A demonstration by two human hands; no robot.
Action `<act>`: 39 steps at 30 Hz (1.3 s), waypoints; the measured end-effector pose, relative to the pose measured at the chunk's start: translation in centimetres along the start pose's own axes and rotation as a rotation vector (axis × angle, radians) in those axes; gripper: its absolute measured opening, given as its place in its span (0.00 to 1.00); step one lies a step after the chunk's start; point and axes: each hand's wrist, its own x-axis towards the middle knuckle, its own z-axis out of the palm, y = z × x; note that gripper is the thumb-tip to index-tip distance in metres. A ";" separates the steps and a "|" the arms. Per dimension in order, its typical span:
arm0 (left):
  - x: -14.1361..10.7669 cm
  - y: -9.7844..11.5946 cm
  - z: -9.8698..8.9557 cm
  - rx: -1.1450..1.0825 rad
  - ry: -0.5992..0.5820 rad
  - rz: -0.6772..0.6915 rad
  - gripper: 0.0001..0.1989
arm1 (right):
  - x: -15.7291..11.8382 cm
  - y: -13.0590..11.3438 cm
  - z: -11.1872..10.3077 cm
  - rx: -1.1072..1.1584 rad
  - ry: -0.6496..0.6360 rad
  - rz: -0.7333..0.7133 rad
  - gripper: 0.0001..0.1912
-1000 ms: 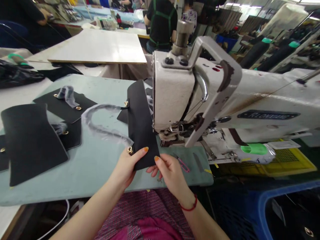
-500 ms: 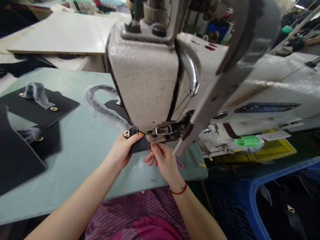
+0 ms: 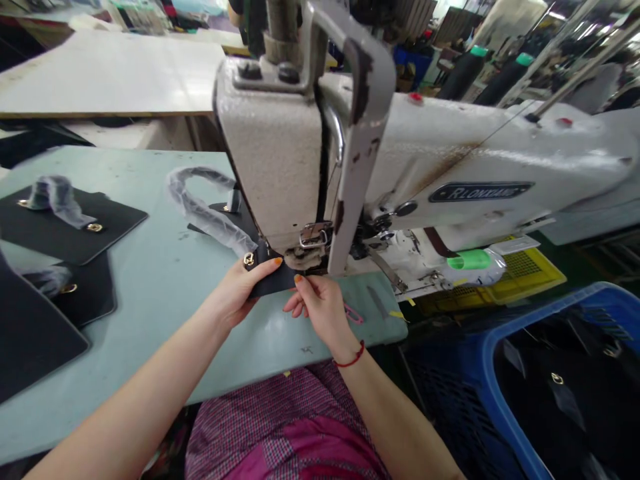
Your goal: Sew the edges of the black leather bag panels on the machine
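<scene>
A black bag panel lies under the head of a white sewing machine, its far part hidden behind the machine. My left hand grips its left side, thumb on top beside a gold ring fitting. From that fitting a plastic-wrapped handle loops back over the table. My right hand pinches the panel's right edge between thumb and finger, close to the presser foot; the other fingers are curled loosely below. The needle area is partly hidden by the machine's guard.
More black panels with wrapped handles lie on the pale green table at left. Pink thread snips rest right of my right hand. A blue basket of black pieces stands at lower right, and a yellow crate behind it.
My view has shifted back, so the machine looks smaller and more of the blue basket shows. Both hands keep their hold on the panel, at almost the same place by the presser foot.
</scene>
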 end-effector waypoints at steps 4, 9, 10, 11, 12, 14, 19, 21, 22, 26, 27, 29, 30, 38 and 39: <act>0.1 0.3 -0.1 -0.029 0.021 -0.045 0.16 | 0.1 0.3 0.2 -0.016 0.015 -0.025 0.26; 0.6 0.5 0.0 0.010 0.016 -0.007 0.18 | 0.3 0.4 0.4 0.009 0.015 -0.028 0.26; 0.7 0.5 0.0 0.010 0.019 -0.007 0.18 | 0.3 0.4 0.4 0.014 0.016 -0.023 0.25; 0.7 0.5 0.0 0.006 0.027 -0.009 0.17 | 0.3 0.4 0.4 0.015 0.016 -0.019 0.25; 0.8 0.4 0.0 -0.001 0.038 -0.013 0.17 | 0.3 0.5 0.4 0.017 0.016 -0.019 0.25; 0.8 0.3 0.0 -0.014 0.058 -0.023 0.17 | 0.3 0.5 0.4 0.019 0.018 -0.022 0.25; 0.3 0.5 -0.5 -0.006 0.031 -0.098 0.19 | 0.4 0.7 0.4 -0.013 0.036 -0.021 0.27; 0.0 0.6 -1.0 0.001 -0.035 -0.180 0.19 | 0.3 0.8 0.5 -0.024 0.045 -0.032 0.27; -0.1 0.6 -1.2 0.010 -0.060 -0.216 0.18 | 0.3 0.8 0.5 -0.023 0.050 -0.036 0.27; -0.3 0.8 -1.8 0.059 -0.026 -0.242 0.16 | -0.1 0.7 0.6 0.002 0.039 -0.027 0.27; -0.2 0.8 -1.9 0.071 -0.013 -0.233 0.16 | -0.3 0.6 0.6 0.014 0.031 -0.028 0.27; -0.1 0.9 -1.9 0.091 -0.007 -0.215 0.16 | -0.6 0.5 0.7 0.048 0.023 -0.027 0.25; -0.1 0.9 -1.9 0.100 -0.009 -0.206 0.16 | -0.7 0.5 0.7 0.067 0.025 -0.021 0.24; -0.2 0.8 -2.0 0.117 -0.022 -0.190 0.17 | -0.9 0.8 1.4 0.088 0.082 -0.001 0.26; -0.2 0.8 -2.0 0.117 -0.023 -0.189 0.17 | -0.9 0.8 1.5 0.076 0.085 -0.004 0.26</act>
